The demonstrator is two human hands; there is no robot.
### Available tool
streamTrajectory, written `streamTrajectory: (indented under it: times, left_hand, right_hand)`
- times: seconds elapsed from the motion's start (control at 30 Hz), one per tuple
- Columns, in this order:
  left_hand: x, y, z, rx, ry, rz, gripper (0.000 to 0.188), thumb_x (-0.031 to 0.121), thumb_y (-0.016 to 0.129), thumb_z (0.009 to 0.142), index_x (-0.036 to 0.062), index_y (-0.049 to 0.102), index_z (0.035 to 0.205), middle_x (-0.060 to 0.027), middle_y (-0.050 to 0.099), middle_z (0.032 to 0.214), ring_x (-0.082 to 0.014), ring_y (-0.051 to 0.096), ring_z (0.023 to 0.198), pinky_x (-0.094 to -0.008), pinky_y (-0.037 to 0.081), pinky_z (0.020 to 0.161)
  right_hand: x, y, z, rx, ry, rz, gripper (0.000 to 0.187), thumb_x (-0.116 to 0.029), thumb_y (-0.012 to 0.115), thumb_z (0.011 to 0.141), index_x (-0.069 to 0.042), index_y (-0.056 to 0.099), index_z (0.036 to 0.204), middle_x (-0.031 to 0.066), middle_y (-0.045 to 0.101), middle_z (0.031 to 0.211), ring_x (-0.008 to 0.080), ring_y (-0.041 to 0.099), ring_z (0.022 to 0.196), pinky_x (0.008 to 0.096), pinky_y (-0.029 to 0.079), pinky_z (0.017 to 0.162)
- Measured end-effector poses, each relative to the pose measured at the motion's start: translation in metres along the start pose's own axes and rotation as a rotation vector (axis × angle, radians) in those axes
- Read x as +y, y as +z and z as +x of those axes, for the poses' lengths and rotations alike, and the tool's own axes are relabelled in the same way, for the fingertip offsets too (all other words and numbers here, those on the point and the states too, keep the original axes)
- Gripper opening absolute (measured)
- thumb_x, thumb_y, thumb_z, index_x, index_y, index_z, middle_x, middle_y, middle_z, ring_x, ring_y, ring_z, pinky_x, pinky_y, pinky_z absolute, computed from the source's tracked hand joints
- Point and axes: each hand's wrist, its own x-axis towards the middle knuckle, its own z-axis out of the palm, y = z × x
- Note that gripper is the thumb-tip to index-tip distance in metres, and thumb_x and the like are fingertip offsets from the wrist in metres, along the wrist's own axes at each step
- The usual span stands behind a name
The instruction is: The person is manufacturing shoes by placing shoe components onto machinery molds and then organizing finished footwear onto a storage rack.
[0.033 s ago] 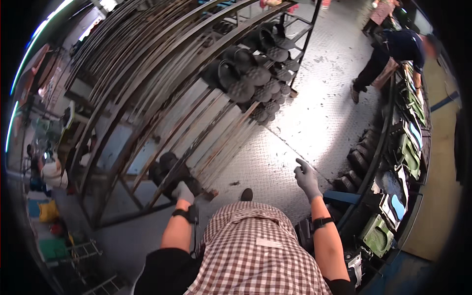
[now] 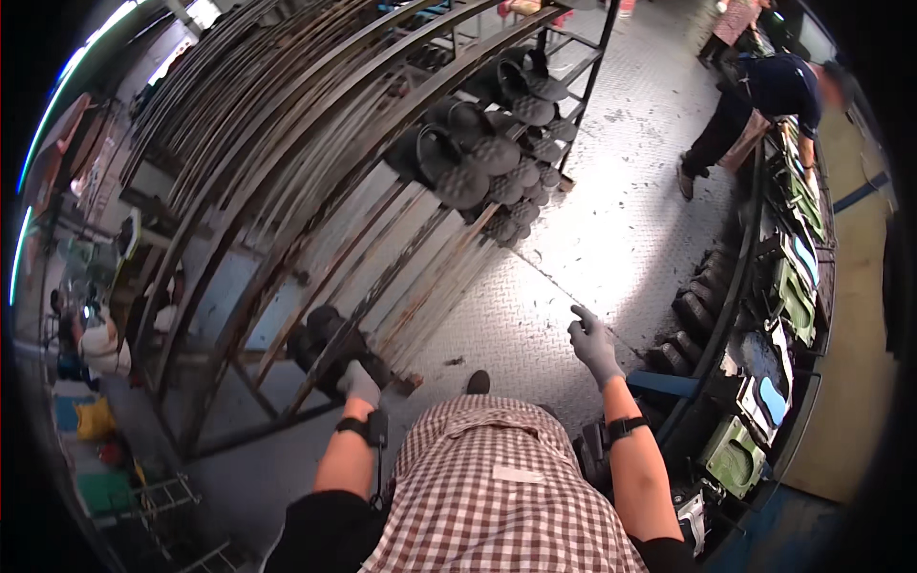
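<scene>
My left hand (image 2: 360, 383), in a grey glove, is beside a cluster of black clog-like shoes (image 2: 327, 336) on the low near end of the metal rack (image 2: 373, 277). Its fingers look curled in; whatever they grip, if anything, is hidden. Out over the floor on the right is my right hand (image 2: 594, 351), gloved in grey too. It holds nothing, its index finger stretched forward and the other fingers loosely bent. More black shoes (image 2: 463, 158) with knobbly soles hang in rows farther up the rack.
Along the right runs a bench (image 2: 735, 296) carrying green moulds (image 2: 734, 456) and blue-topped moulds (image 2: 770, 401). Dark ridged blocks (image 2: 680, 349) line its foot. A person in dark clothes (image 2: 778, 91) bends over its far part. Patterned metal floor (image 2: 506, 306) lies between rack and bench.
The view has shifted slightly, so the rack and its shoes appear a little lower and farther left. Both hands keep nearly the same pose.
</scene>
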Motion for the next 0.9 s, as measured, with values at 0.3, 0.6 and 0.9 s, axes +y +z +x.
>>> streamTrajectory:
  times: [0.3, 0.6, 0.9]
  left_hand:
    - [-0.176, 0.208, -0.158, -0.746, 0.167, 1.163, 0.044, 0.032, 0.069, 0.096, 0.0039, 0.063, 0.128, -0.0109, 0.070, 0.112, -0.0215, 0.064, 0.109, -0.0371, 0.049, 0.097]
    - [-0.314, 0.464, -0.207, -0.834, 0.542, 0.900, 0.045, 0.026, 0.072, 0.094, -0.0002, 0.062, 0.129, -0.0091, 0.069, 0.121, -0.0176, 0.061, 0.112, -0.0330, 0.048, 0.099]
    - [-0.355, 0.494, -0.120, -0.360, 0.803, 1.126, 0.064, 0.041, 0.076, 0.085, -0.0108, 0.062, 0.121, -0.0288, 0.067, 0.123, -0.0394, 0.065, 0.114, -0.0432, 0.048, 0.097]
  right_hand:
    - [-0.020, -0.058, 0.206, 0.282, -0.169, -0.288, 0.043, -0.034, 0.061, 0.094, -0.013, 0.061, 0.132, 0.0127, 0.071, 0.107, 0.0323, 0.068, 0.105, 0.0453, 0.052, 0.096]
    - [-0.096, -0.111, 0.442, 0.163, -0.176, -0.479, 0.077, -0.043, 0.069, 0.091, -0.014, 0.035, 0.154, 0.0211, 0.054, 0.137, 0.0401, 0.061, 0.118, 0.0483, 0.051, 0.098]
    - [-0.077, -0.015, 0.567, -0.101, -0.416, -0.442, 0.041, -0.035, 0.062, 0.095, -0.009, 0.068, 0.126, 0.0180, 0.070, 0.123, 0.0306, 0.068, 0.115, 0.0388, 0.055, 0.094]
